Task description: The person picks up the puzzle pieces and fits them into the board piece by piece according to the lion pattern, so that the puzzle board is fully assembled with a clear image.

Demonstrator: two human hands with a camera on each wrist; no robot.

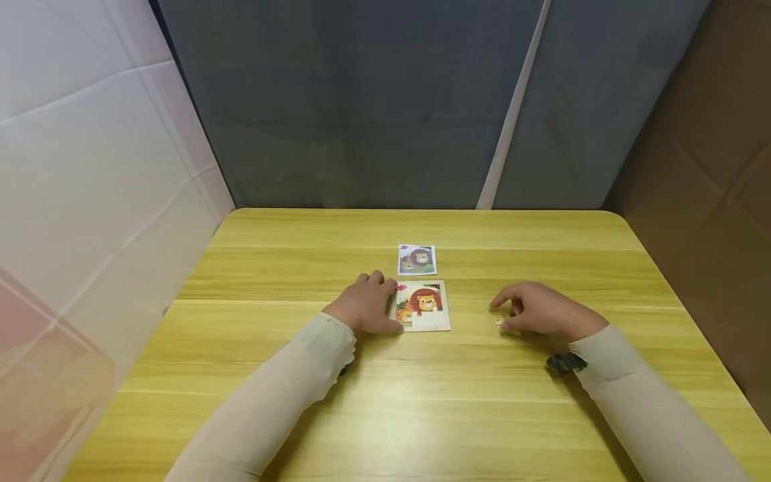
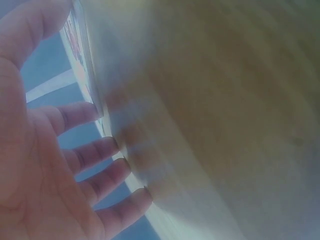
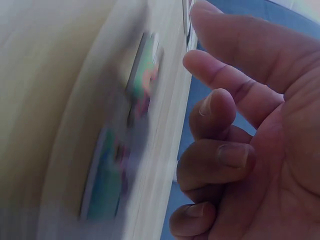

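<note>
Under the right hand [image 1: 545, 313], a small puzzle piece [image 1: 499, 322] lies at the curled fingertips, seemingly touched rather than pinched. Judged, this is a pickup; next comes a firm pinch. Left hand [image 1: 367, 304], fingers relaxed, steadies one puzzle board [image 1: 423, 306]; one reference card [image 1: 416, 260] lies beyond.

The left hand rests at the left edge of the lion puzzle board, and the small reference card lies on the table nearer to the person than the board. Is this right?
Not quite. In the head view the reference card lies beyond the lion puzzle board, farther from the person, not nearer. The left hand does rest at the board's left edge.
</note>
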